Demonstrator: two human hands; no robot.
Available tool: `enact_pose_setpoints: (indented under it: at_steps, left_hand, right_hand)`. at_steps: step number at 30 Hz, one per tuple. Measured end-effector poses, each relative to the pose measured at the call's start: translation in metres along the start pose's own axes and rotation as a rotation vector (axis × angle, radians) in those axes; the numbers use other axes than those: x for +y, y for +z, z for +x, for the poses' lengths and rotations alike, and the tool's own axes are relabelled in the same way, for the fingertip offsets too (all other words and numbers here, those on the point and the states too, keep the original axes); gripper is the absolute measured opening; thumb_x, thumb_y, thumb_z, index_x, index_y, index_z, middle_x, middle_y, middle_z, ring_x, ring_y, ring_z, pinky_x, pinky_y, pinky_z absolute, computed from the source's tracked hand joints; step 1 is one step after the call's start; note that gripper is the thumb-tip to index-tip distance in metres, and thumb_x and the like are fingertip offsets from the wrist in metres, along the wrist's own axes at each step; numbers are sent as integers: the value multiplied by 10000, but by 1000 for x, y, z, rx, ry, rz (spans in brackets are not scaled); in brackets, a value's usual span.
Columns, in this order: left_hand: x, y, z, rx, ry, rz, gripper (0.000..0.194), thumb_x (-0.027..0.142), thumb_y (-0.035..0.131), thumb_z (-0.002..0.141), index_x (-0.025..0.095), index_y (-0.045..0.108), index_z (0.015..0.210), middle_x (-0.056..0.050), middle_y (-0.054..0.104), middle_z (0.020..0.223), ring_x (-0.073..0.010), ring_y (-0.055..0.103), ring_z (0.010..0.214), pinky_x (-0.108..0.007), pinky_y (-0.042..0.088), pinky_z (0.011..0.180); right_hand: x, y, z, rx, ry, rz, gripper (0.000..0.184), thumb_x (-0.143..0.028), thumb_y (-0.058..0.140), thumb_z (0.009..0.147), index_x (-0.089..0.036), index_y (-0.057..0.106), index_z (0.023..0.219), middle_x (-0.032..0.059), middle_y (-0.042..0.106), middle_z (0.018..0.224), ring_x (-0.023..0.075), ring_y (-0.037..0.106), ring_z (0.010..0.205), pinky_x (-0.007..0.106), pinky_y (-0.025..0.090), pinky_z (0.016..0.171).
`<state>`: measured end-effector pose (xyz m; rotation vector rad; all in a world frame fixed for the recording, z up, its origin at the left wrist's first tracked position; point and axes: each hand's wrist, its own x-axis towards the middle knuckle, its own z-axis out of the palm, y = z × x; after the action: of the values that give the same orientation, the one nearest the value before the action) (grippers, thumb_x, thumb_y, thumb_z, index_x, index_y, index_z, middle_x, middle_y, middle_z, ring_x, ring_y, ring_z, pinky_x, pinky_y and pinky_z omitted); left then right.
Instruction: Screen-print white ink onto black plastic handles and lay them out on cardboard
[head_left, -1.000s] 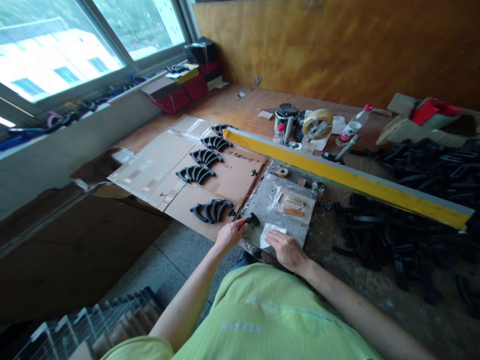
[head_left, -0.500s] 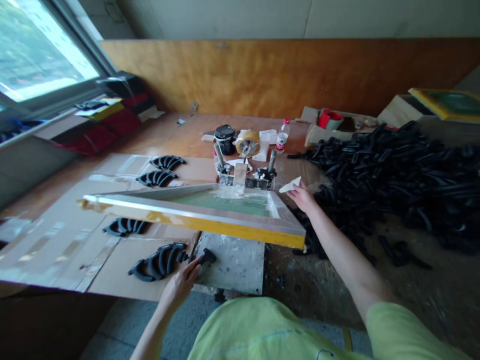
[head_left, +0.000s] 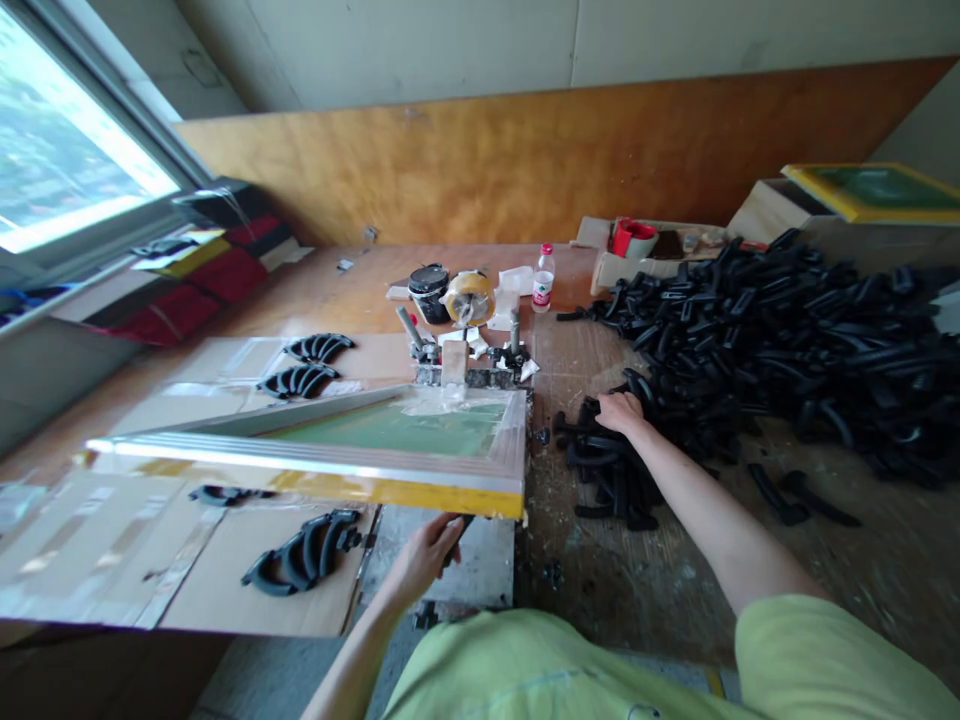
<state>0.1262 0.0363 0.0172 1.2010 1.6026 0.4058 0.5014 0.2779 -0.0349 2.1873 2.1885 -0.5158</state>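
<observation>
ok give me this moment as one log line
left hand: holding black part | right hand: at black pile | frame: above metal plate

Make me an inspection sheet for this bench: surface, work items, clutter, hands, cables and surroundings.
Surface: brown table, scuffed and specked at the right; taped cardboard at the left.
Work items: yellow-edged frame, near edge above a metal plate; fanned black groups on the cardboard; large pile of black parts at the right.
Clutter: red-capped bottle, tape roll and dark tub beyond the frame.
Left hand: grips a black piece near the frame's front edge.
Right hand: at the pile; grip unclear.
Cables: nothing seen.
Surroundings: window at left, wooden panel behind.
</observation>
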Motion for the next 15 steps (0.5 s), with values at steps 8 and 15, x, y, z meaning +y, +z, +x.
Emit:
enact_pose_setpoints:
  at_steps: [8, 15]
  left_hand:
    - [65, 59, 19, -126, 285, 105, 515, 442, 443, 872, 230, 538, 1332, -47, 707, 1039, -113, 609, 631, -238, 470, 624]
    - [32, 29, 5, -164, 267, -57, 503, 523, 454, 869, 199, 608, 1221, -72, 705, 1032, -164, 648, 782, -237, 474, 580]
  right_hand:
    - [13, -15, -52, 244, -86, 16, 204, -250, 641, 751, -201, 631, 949, 94, 638, 1066, 241, 560, 1064, 349, 417, 884]
    - [-74, -13, -114, 342, -265, 565, 372, -488, 634, 781, -215, 557, 1022, 61, 680, 917, 238, 643, 837, 332, 489, 722]
